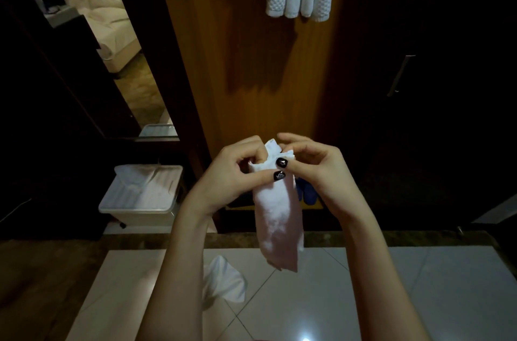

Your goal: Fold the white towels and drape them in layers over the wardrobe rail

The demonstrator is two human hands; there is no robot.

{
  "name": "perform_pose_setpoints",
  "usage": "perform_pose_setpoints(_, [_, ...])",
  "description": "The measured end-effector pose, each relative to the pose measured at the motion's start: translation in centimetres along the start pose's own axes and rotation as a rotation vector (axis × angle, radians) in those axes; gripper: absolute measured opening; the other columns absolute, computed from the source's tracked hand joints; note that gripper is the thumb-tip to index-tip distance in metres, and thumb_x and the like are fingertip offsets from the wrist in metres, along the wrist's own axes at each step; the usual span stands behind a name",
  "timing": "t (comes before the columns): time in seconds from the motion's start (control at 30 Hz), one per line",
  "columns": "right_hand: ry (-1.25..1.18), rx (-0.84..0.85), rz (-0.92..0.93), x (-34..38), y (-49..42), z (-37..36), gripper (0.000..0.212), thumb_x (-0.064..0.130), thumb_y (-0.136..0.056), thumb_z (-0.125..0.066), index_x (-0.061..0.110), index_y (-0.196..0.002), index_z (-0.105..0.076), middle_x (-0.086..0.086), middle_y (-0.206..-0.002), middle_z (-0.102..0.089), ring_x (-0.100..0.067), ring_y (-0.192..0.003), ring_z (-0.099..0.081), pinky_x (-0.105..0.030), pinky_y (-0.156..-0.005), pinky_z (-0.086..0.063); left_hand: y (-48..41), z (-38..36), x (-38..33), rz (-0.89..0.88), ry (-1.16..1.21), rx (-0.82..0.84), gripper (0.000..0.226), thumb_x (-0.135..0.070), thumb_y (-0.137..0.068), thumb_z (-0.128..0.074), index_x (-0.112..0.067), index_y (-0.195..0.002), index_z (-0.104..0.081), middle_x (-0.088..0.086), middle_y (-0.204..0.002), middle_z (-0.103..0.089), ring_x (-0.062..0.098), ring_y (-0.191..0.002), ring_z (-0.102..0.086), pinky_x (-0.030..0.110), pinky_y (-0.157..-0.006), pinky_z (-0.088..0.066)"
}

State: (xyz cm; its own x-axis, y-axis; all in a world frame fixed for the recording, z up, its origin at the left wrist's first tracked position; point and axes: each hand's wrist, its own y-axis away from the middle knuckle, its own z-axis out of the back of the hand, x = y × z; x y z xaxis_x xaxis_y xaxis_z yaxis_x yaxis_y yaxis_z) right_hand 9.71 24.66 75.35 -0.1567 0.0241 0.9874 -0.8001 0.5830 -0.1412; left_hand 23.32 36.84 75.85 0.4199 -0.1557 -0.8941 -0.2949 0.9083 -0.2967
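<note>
At centre, hands (232,173) (316,167) seemingly pinch towel (279,217).

Lidded plastic bin (140,201) below a mirror (112,47), blue slippers (307,193) beyond pale floor tiles (419,298)

Dim room: wooden wardrobe panel (265,61), dark door (433,33), metal handle (400,75), glossy white floor tiles (419,298), bed (112,19) far left.
</note>
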Motion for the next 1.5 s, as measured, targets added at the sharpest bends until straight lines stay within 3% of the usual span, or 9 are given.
perform_pose_setpoints(0.13, [-0.021, 0.069, -0.022, 0.7, 0.3, 0.0, 0.006, 0.005, -0.081, -0.071, 0.008, -0.085, -0.073, 0.000, -0.087, -0.074, -0.011, -0.087, -0.069, -0.020, -0.073, -0.052, 0.2, 0.4, -0.7, 0.007, 0.044, 0.040, 0.032, -0.026, -0.076, -0.070, -0.009, -0.063, -0.046, 0.002, -0.088, -0.050, 0.013, -0.084, -0.050, 0.020, -0.075, -0.042])
perform_pose_setpoints(0.3, [-0.017, 0.020, 0.001, 0.7, 0.2, -0.2, 0.007, 0.006, -0.078, -0.074, 0.012, -0.079, -0.072, 0.003, -0.078, -0.073, -0.006, -0.078, -0.068, -0.016, -0.066, -0.049, 0.3, 0.9, -0.1, 0.022, 0.022, -0.097, 0.030, -0.033, -0.070, -0.073, -0.016, -0.063, -0.050, -0.013, -0.100, -0.057, 0.010, -0.095, -0.054, 0.020, -0.081, -0.043])
perform_pose_setpoints(0.43, [0.045, -0.045, 0.061, 0.5, 0.1, -0.7, 0.007, 0.003, -0.080, -0.074, 0.009, -0.080, -0.071, 0.000, -0.083, -0.073, -0.008, -0.081, -0.068, -0.018, -0.068, -0.051, 0.5, 0.7, -0.3, 0.019, 0.061, -0.158, 0.022, -0.011, -0.078, -0.075, -0.016, -0.073, -0.055, -0.007, -0.091, -0.062, 0.007, -0.088, -0.057, 0.018, -0.076, -0.046])
perform_pose_setpoints(0.57, [0.046, -0.181, 0.128, 0.2, -0.1, -0.9, 0.006, 0.004, -0.082, -0.074, 0.009, -0.082, -0.069, 0.002, -0.083, -0.071, -0.009, -0.083, -0.068, -0.021, -0.071, -0.052, 0.8, 0.2, -0.7, -0.006, 0.111, -0.087, 0.039, 0.001, -0.084, -0.067, -0.028, -0.110, -0.065, -0.023, -0.108, -0.067, -0.001, -0.110, -0.059, 0.012, -0.088, -0.044])
perform_pose_setpoints(0.8, [0.093, -0.312, 0.208, 1.7, -1.0, -1.4, 0.008, 0.005, -0.084, -0.072, 0.012, -0.088, -0.069, 0.000, -0.085, -0.070, -0.008, -0.082, -0.065, -0.023, -0.072, -0.053, 0.1, -0.6, -0.8, -0.023, 0.037, -0.154, 0.022, 0.001, -0.083, -0.068, -0.020, -0.088, -0.071, -0.008, -0.092, -0.070, 0.003, -0.095, -0.063, 0.014, -0.085, -0.045])
perform_pose_setpoints(0.97, [-0.064, -0.337, 0.196, 2.4, -1.4, -1.4, 0.022, 0.018, -0.094, -0.063, 0.014, -0.115, -0.059, 0.006, -0.095, -0.064, -0.002, -0.083, -0.064, -0.016, -0.067, -0.050, -2.6, -0.3, -2.2, -0.067, 0.088, -0.248, 0.019, 0.002, -0.085, -0.067, -0.016, -0.086, -0.063, -0.007, -0.091, -0.062, 0.002, -0.089, -0.059, 0.017, -0.078, -0.047])
perform_pose_setpoints(1.27, [0.225, -0.415, 0.341, 1.9, -0.4, -0.7, 0.011, 0.018, -0.098, -0.056, 0.019, -0.106, -0.063, 0.008, -0.102, -0.065, -0.003, -0.099, -0.061, -0.019, -0.084, -0.049, -6.1, -0.4, -3.4, -0.110, 0.159, -0.293, 0.020, -0.004, -0.090, -0.063, -0.022, -0.097, -0.058, -0.006, -0.106, -0.058, 0.005, -0.097, -0.058, 0.021, -0.075, -0.050])
perform_pose_setpoints(1.37, [0.303, -0.415, 0.287, 1.3, 0.0, 0.6, 0.007, 0.018, -0.096, -0.060, 0.019, -0.099, -0.066, 0.006, -0.098, -0.066, -0.005, -0.096, -0.062, -0.021, -0.084, -0.050, -6.7, -0.1, -4.1, -0.125, 0.246, -0.336, 0.019, -0.005, -0.091, -0.061, -0.022, -0.099, -0.057, -0.003, -0.108, -0.058, 0.006, -0.100, -0.059, 0.023, -0.078, -0.052])
perform_pose_setpoints(1.5, [0.347, -0.279, 0.169, 0.9, 0.6, 1.1, 0.011, 0.021, -0.089, -0.069, 0.028, -0.098, -0.069, 0.017, -0.100, -0.069, 0.006, -0.099, -0.061, -0.010, -0.082, -0.046, -7.9, 0.7, -5.5, -0.171, 0.284, -0.349, 0.018, -0.012, -0.090, -0.062, -0.023, -0.104, -0.058, -0.002, -0.112, -0.057, 0.008, -0.107, -0.058, 0.028, -0.088, -0.052])
